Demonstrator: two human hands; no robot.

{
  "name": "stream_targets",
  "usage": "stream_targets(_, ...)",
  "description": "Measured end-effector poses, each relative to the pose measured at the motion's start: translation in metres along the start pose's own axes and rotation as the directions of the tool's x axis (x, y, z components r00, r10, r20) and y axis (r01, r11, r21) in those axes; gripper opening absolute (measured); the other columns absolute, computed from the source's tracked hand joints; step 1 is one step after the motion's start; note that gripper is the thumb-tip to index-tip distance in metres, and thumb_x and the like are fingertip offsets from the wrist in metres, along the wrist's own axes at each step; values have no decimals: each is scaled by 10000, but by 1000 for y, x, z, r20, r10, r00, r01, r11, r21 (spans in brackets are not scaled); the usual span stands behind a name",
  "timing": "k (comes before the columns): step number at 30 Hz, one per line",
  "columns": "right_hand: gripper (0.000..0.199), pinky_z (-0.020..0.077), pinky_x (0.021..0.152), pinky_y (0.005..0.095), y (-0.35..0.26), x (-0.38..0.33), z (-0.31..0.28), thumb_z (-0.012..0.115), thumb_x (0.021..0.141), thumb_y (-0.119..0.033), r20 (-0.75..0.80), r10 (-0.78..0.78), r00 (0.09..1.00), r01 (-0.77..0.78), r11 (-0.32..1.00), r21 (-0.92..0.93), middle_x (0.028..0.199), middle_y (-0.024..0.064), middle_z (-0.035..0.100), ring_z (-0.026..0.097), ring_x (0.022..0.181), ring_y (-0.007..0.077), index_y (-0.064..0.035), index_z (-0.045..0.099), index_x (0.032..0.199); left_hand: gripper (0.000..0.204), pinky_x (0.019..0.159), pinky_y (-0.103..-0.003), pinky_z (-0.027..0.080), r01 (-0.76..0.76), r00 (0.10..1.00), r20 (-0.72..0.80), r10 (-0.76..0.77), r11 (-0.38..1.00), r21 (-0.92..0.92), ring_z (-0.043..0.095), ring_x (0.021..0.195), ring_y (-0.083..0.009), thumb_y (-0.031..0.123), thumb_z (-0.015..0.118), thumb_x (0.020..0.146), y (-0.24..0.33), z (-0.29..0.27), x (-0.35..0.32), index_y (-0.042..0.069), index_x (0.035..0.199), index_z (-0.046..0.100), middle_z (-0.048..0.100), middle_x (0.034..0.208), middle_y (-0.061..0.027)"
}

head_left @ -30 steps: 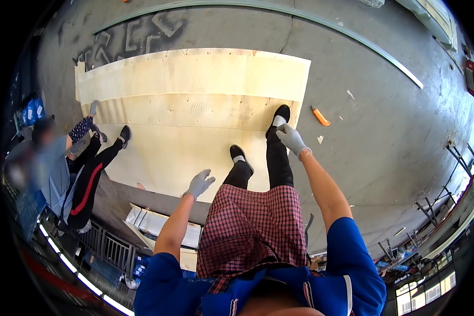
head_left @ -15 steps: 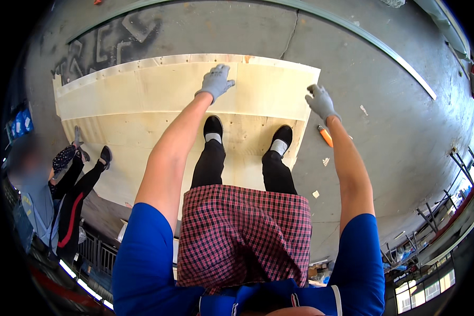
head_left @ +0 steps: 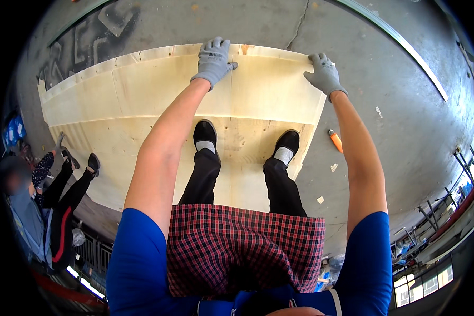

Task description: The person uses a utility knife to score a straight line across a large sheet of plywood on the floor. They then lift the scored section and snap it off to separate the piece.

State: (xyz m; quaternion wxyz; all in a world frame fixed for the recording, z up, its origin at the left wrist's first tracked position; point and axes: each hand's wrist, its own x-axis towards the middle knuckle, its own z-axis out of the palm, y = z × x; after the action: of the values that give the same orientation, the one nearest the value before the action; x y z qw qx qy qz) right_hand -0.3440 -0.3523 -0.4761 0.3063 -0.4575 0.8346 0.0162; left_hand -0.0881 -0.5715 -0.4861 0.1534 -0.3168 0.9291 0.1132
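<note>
Grey floor (head_left: 400, 152), panel (head_left: 166, 87) lying on it under both shoes (head_left: 204, 130). Left hand (head_left: 213, 60) at far edge, right hand (head_left: 325, 75) at corner, loosely spread; I can't tell if either grip has hold. Lifting under that weight could crack it.

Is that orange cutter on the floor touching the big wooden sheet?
Apart. The head view shows a strip of bare grey floor between the orange cutter and the right edge of the wooden sheet.

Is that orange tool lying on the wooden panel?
No, the orange tool lies on the grey floor, right of the wooden panel.
</note>
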Motion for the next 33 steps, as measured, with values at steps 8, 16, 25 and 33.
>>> stream_targets(8,641,436,965,397,-16,10,-16,676,703,-417,263,98,960,-120,991,67,1200,132,570,518,1174,289,-97,538,1241,592,945,-430,439,13,971,239,-5,999,-34,504,1146,-284,540,705,769,-15,-22,38,125,1169,570,541,1185,-103)
stream_targets(16,559,459,947,402,-15,16,-14,681,717,-346,137,13,991,-5,998,-57,1204,141,548,522,1157,309,-80,564,1194,550,934,-432,447,66,961,274,-45,996,-66,504,1150,-293,521,689,779,-8,-23,45,112,1132,584,547,1200,-112)
stream_targets(25,534,449,926,423,-23,14,-6,714,695,-414,26,-41,999,42,999,-35,1115,180,571,537,1102,339,-24,621,1047,493,940,-439,430,-20,1000,10,22,987,-158,489,1130,-314,401,644,785,-14,9,2,71,1137,537,499,1190,-148)
stream_targets(33,559,448,895,452,-26,21,-6,688,671,-392,151,22,988,7,982,-187,1149,158,569,535,1076,355,-65,580,1111,357,938,-459,371,-24,987,-157,-23,957,-288,492,1089,-304,301,657,703,13,16,-15,98,992,606,552,1090,-126)
